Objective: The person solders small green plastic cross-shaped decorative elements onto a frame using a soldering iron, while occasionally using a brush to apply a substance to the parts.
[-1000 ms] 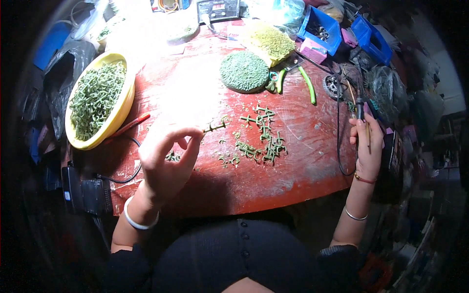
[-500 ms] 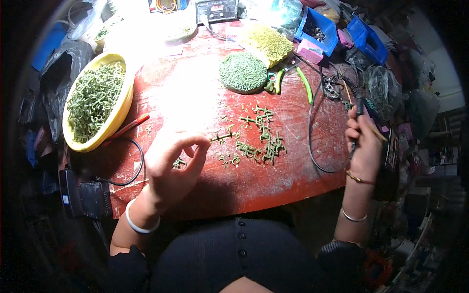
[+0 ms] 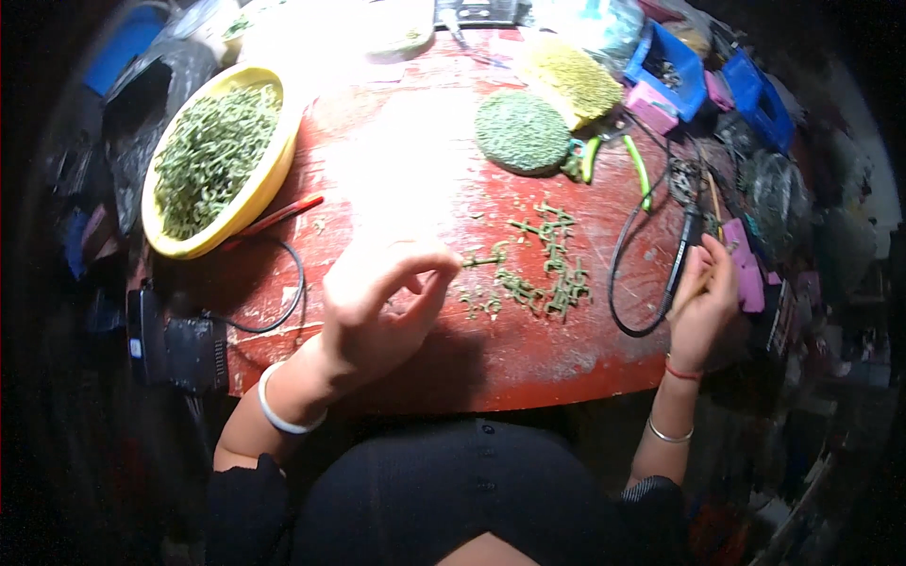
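Note:
My left hand (image 3: 387,297) is closed in a pinch above the red table. Thumb and forefinger hold the end of a small green branched piece (image 3: 489,259), which sticks out to the right. To its right, similar green branched pieces (image 3: 564,283) lie in a loose cluster. My right hand (image 3: 703,297) is at the right edge of the table, fingers partly curled and apart, with no tool visible in them. Along its left side lies a black corded pen-shaped tool (image 3: 690,222); whether the fingers touch it is unclear.
A yellow basin (image 3: 283,156) full of curved green pieces stands at the left. Behind are a round green textured mound (image 3: 522,130), a yellow bristly mass (image 3: 571,80), green-handled pliers (image 3: 639,170) and blue bins (image 3: 668,71). A black power box (image 3: 193,349) sits at the near left.
My right hand has moved down and away from the black tool, which it gripped before. My left hand keeps its pinch on the green piece. The whole view has shifted slightly.

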A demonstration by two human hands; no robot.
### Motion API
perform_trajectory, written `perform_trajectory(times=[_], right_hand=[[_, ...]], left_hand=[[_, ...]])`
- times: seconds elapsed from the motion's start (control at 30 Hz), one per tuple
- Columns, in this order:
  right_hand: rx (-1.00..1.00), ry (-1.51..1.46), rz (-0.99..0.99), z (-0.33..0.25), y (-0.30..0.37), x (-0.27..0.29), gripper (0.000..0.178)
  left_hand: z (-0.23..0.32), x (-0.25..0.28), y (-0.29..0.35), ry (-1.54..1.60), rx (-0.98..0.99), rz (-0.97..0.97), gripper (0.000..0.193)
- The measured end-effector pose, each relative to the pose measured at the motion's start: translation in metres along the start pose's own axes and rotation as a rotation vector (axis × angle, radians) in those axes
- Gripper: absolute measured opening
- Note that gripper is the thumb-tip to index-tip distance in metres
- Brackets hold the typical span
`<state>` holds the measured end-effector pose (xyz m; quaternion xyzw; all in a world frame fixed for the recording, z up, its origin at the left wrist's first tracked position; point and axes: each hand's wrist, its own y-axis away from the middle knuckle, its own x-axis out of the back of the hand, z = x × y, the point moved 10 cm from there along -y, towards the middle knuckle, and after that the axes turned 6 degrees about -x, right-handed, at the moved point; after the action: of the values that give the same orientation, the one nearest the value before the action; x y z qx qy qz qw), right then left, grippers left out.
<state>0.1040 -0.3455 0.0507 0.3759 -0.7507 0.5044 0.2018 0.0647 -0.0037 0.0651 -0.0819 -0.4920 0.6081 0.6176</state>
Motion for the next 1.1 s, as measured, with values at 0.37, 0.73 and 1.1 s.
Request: perform_trajectory(times=[0.37,0.73,1.1], right_hand=[[0.038,-0.913,-0.577,-0.147,0.003,-0.034,0.058],[0.270,-0.919,-0.521,-0.144,0.015,-0.050,0.021],[0.330,-0.882,-0.652,-0.161,0.027,-0.044,0.011]], left_hand=[[-0.009,-0.003,0.003,-0.011,0.034,-0.002,0.021],[-0.014,-0.006,0.004,0.012,0.050,-0.025,0.022],[-0.014,-0.011,0.002,0.047,0.066,-0.066,0.022]])
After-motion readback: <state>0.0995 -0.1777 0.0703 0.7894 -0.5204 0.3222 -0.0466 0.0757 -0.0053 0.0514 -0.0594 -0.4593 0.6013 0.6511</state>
